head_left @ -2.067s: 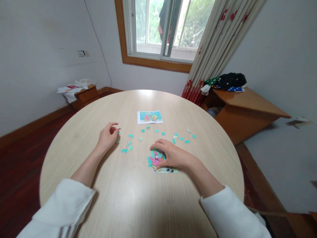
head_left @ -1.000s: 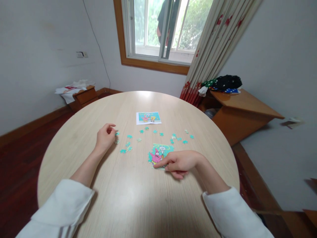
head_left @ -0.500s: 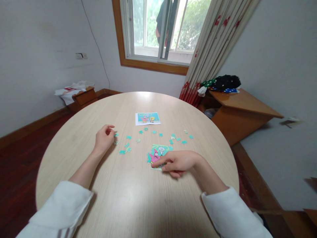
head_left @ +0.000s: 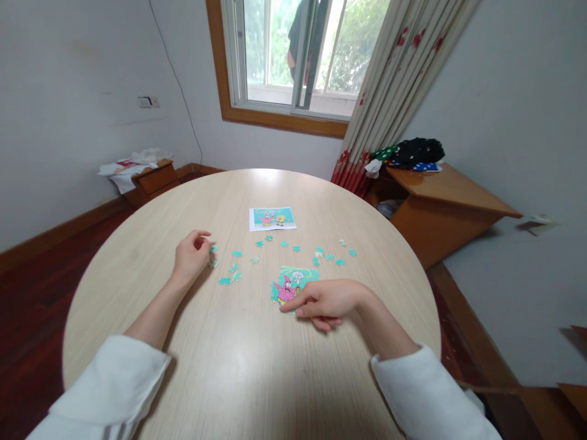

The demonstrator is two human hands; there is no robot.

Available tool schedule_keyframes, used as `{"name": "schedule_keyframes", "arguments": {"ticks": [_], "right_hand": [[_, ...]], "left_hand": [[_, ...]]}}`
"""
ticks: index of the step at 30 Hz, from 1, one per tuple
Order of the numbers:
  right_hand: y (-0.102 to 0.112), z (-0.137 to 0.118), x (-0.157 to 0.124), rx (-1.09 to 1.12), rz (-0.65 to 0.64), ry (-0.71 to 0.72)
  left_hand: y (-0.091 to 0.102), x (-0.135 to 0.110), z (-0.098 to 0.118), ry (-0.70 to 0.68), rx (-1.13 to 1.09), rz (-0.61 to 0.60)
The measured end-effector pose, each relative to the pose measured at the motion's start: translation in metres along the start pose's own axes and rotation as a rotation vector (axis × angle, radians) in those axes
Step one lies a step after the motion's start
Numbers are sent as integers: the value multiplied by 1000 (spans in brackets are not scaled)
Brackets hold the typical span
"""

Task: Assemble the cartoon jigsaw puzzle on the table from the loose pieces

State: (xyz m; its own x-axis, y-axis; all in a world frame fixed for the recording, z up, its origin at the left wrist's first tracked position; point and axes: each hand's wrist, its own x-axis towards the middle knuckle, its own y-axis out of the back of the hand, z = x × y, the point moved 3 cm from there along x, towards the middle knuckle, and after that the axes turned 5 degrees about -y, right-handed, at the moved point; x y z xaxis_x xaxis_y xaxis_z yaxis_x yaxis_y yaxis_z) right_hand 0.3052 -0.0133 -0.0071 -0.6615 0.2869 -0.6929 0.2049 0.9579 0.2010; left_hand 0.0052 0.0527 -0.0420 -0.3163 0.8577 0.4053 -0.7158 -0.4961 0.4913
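A partly joined cartoon puzzle lies on the round wooden table. My right hand rests at its near edge, with the index fingertip pressing on the lower part and the other fingers curled under. My left hand lies on the table to the left, thumb and fingers pinched together beside a teal loose piece. What the pinch holds, if anything, is too small to make out. Several teal loose pieces lie scattered beyond the puzzle. A printed reference picture lies farther back.
A low wooden desk with piled clothes stands at the right, beside a curtain. A small wooden stand with papers is at the left wall. A person stands outside the window.
My right hand has slid off the top of the puzzle to its near right edge, leaving only the index finger on it. The left hand has stayed in place.
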Motion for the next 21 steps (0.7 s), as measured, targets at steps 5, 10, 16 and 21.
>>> {"name": "schedule_keyframes", "arguments": {"ticks": [5, 10, 16, 21], "right_hand": [[21, -9, 1, -100, 782, 185], [27, -5, -2, -356, 939, 249], [11, 7, 14, -525, 599, 91], [6, 5, 19, -585, 548, 145]], "left_hand": [[1, -1, 1, 6, -6, -4], [1, -1, 2, 6, -13, 4], [1, 0, 2, 3, -16, -15], [2, 1, 1, 9, -27, -15]]}}
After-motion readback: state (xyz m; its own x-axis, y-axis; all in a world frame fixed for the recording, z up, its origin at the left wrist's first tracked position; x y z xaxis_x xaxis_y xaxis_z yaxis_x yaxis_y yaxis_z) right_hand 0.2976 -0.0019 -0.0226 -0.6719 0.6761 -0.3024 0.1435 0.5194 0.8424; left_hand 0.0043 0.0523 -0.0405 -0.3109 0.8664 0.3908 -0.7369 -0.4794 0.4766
